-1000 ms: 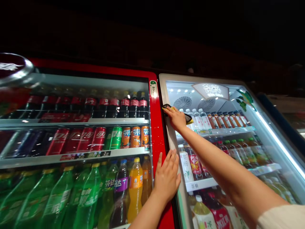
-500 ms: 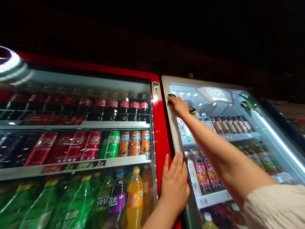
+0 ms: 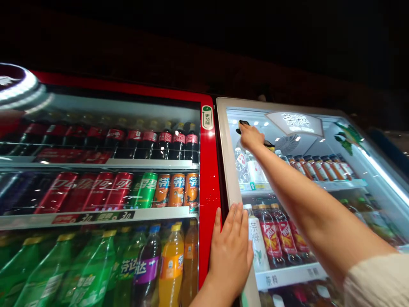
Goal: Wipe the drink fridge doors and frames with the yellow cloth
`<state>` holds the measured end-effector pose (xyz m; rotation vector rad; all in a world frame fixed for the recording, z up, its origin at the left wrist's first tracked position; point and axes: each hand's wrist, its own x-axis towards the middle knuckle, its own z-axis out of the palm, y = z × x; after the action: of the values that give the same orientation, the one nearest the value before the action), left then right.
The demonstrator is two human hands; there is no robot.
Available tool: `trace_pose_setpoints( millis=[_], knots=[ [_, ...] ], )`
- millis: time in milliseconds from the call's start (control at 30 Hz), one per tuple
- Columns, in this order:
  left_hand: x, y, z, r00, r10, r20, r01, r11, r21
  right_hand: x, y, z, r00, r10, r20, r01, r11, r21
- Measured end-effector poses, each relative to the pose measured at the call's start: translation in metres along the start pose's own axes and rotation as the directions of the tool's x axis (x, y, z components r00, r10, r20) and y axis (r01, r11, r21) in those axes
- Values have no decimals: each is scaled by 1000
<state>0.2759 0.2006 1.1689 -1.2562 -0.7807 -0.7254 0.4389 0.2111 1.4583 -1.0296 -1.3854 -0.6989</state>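
Note:
My right hand reaches up to the glass door of the white-framed drinks fridge. Under its fingers is a black-and-yellow cloth, pressed to the glass near the upper left corner. Parts of the cloth stick out past the fingertips and on the wrist side; the palm hides the rest. Lower down, my left hand lies flat with fingers stretched upward, over the edge where the red fridge frame and the white door frame meet. Nothing shows in that hand.
Behind the right-hand glass stand bottled drinks on lit shelves, under a fan-shaped sign. The red fridge on the left holds cola bottles, cans and larger soda bottles. A bright ring reflection shows at far left.
My right hand has slid the cloth rightward, from the door's left frame edge onto the glass. My left hand stays against the frames. The view has shifted slightly.

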Motion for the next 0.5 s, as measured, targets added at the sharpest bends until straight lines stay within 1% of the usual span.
trace_pose_setpoints(
  millis=[67,100,133,167,233,267,300,367,433,467,500],
  knots=[
    [3,4,2,1000,-18,17,18,1000,22,-6,0,2,998,54,-15,-54,999,11],
    [6,7,3,999,-22,25,21,999,32,-11,-4,4,999,33,-21,-33,999,18],
    [10,10,4,999,-20,29,19,999,41,-14,-8,6,1000,-19,-24,20,999,26],
    [14,13,6,1000,-13,27,12,999,49,-16,-10,8,995,-97,-20,98,995,35],
    [25,21,8,1000,-1,9,0,998,66,-12,-5,8,967,-256,6,255,965,56],
    [31,25,9,1000,1,-2,-1,997,77,-7,5,7,955,-295,24,293,954,68],
    [36,30,10,1000,2,-11,-1,996,89,-1,20,4,955,-293,39,290,954,80],
    [43,42,12,1000,-2,-18,3,994,110,8,59,-1,980,-195,45,190,977,98],
    [48,56,14,1000,-13,-15,14,994,112,6,97,-4,997,-65,34,62,993,105],
    [50,63,15,1000,-21,-13,23,994,106,1,110,-4,999,-17,32,13,995,103],
    [53,71,16,999,-30,-11,31,995,98,-6,119,-2,999,11,34,-15,995,100]
  ],
)
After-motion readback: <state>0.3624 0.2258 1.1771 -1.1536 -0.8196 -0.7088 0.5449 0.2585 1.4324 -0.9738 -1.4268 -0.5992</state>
